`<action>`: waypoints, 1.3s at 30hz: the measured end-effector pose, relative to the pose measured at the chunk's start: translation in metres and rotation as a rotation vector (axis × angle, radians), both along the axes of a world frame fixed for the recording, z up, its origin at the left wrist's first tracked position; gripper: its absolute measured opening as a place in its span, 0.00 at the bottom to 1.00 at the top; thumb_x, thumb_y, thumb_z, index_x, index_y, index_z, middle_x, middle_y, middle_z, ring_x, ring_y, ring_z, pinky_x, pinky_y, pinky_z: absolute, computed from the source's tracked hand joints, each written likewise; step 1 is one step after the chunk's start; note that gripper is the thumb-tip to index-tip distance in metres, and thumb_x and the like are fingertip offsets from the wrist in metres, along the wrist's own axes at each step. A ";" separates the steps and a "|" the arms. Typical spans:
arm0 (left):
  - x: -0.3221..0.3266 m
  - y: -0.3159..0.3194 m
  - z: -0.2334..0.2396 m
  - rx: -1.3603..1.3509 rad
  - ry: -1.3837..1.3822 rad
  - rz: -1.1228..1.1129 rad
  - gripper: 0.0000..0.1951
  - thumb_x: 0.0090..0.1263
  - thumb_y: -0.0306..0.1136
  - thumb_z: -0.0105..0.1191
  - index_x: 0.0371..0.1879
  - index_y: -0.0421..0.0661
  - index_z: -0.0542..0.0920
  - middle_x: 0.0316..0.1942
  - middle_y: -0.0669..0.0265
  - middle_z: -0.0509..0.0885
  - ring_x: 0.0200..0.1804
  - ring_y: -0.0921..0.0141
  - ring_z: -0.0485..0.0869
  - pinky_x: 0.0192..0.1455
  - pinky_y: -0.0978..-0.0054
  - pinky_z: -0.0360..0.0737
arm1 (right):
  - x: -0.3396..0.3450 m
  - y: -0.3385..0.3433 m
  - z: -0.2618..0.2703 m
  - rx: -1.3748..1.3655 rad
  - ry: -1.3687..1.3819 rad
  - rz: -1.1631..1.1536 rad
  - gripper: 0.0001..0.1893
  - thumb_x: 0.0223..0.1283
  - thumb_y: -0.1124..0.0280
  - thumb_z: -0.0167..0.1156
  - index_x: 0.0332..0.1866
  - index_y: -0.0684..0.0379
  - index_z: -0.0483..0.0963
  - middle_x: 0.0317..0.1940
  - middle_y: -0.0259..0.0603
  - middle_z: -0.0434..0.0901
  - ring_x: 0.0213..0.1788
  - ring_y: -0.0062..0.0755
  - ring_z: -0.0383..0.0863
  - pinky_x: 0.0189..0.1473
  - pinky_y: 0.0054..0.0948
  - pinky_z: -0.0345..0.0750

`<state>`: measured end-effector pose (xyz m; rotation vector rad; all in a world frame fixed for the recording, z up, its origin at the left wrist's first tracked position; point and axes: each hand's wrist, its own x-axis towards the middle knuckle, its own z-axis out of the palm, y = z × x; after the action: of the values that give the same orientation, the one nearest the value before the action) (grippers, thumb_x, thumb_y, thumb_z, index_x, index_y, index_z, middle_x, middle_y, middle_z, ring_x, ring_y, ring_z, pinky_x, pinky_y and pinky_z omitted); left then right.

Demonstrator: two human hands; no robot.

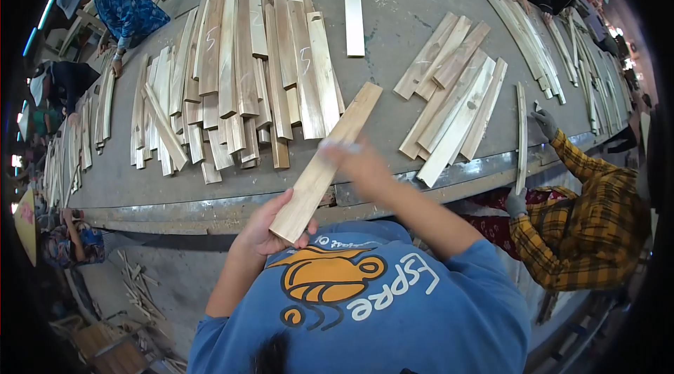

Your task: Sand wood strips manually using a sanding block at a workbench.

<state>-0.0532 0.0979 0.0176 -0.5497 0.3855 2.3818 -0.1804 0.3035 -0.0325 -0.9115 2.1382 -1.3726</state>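
My left hand point(268, 224) grips the near end of a flat wooden board point(305, 197), which slants up and to the right over the table's edge. Blurred, my right hand point(360, 166) is at the board's middle with a small whitish thing point(339, 146) at its fingers; what that is, I cannot tell. Past the board, a large heap of wooden boards point(229, 63), some with chalk numbers, lies on the grey table point(371, 110). A smaller group of boards point(458, 95) lies on the right.
Across the table a person holds a pale board point(354, 10) upright in view. At the right, a person in a checked shirt point(584, 226) with gloves holds a narrow strip point(521, 137). More people stand around the table by other stacks. Wood scraps point(139, 289) lie on the floor at left.
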 end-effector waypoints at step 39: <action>-0.193 0.068 -0.108 -2.531 0.554 -0.123 0.46 0.61 0.55 0.65 0.74 0.43 0.62 0.74 0.54 0.65 0.79 0.53 0.55 0.78 0.48 0.56 | -0.064 0.147 0.000 -0.448 -0.249 -0.869 0.48 0.44 0.95 0.35 0.80 0.60 0.51 0.74 0.52 0.64 0.80 0.37 0.58 0.75 0.24 0.52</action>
<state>-0.2464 0.1657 -0.0903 -0.5713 3.2556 0.4562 -0.2447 0.4506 -0.0323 0.1429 2.1303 -2.2856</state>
